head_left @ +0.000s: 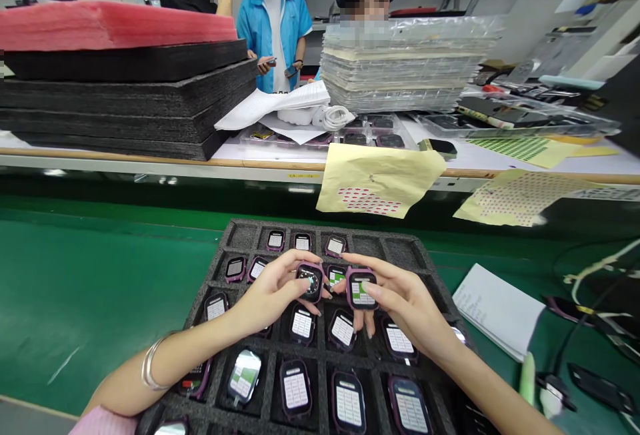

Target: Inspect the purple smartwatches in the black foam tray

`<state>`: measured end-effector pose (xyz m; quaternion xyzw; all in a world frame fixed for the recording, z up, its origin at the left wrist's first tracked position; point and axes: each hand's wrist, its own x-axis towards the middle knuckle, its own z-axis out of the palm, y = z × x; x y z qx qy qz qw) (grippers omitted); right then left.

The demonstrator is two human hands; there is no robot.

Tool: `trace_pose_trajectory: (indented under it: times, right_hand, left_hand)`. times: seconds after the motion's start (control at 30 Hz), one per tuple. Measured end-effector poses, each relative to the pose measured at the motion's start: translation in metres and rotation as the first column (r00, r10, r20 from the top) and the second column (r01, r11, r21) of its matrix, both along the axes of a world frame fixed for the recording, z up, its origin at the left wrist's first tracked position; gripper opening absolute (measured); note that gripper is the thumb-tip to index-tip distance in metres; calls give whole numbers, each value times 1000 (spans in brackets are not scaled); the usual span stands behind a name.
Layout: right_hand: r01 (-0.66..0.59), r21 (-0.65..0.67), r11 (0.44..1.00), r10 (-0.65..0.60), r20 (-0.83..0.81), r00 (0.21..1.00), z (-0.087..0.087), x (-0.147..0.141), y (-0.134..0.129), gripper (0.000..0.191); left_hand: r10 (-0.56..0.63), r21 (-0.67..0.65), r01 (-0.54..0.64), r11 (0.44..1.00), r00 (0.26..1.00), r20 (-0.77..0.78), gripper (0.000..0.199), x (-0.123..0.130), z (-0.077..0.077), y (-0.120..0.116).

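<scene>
A purple-framed watch with a dark dial face (pixel 309 283) is held between the thumb and fingers of my left hand (pixel 286 281). Close beside it, my right hand (pixel 395 291) grips a second purple watch (pixel 362 289), whose screen shows white and green blocks; my thumb rests on its edge. Both hands are above a black foam tray (pixel 273 355) divided into square compartments. Several watches lie in these compartments, most with lit white grid screens, such as one watch (pixel 295 387) near the front. Some back compartments hold no watch.
Behind the tray runs a raised shelf (pixel 240 167) with black foam sheets (pixel 125 105), stacked plastic trays (pixel 395 68) and hanging yellow sheets (pixel 377 178). A notepad (pixel 497 308), cables and a green pen-like object (pixel 527 378) lie right. Three people are beyond the shelf.
</scene>
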<state>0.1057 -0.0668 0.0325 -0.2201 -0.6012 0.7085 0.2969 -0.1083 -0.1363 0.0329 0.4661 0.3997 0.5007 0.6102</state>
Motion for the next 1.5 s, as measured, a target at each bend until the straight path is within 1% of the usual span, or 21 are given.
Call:
trace_pose_trajectory:
  times: [0.1,0.17,0.27,0.4,0.53,0.67,0.73,0.9,1.07,1.5]
  right_hand:
    - [7,-6,1000,-7,0,1000,2,0,-2,42]
    - [7,-14,1000,-7,0,1000,4,-1,-3,44]
    - [7,-25,1000,-7,1,1000,4,-1,-5,45]
    - [6,-27,1000,-6,11,1000,2,0,-4,47]
    - [6,-9,1000,-6,22,1000,0,2,-1,48]
    - [-14,6,1000,14,36,999,-1,2,1,50]
    - [-10,9,1000,10,50,999,-1,2,1,51]
    - [-10,19,1000,9,61,998,-1,2,0,51]
    - [-27,28,999,26,59,998,-1,3,0,49]
    - [-38,37,999,35,78,996,-1,2,1,50]
  left_hand:
    - [43,47,-37,998,989,-141,38,-1,-3,0]
    - [93,99,-69,993,958,-272,40,-2,-5,1]
    - [140,153,-82,985,897,-420,33,-5,-6,1]
    - [126,190,-32,981,854,-505,28,-6,-1,-2]
    - [135,204,-34,978,852,-506,25,-3,2,-5]
    - [161,219,-61,974,867,-472,30,-2,2,-4]
    - [155,223,-52,974,865,-476,32,-2,3,-4]
    - [138,212,-30,977,846,-514,29,-2,7,-6]
    - [169,222,-65,973,854,-492,30,-3,6,-4]
    - [173,229,-62,971,845,-505,28,-4,7,-4]
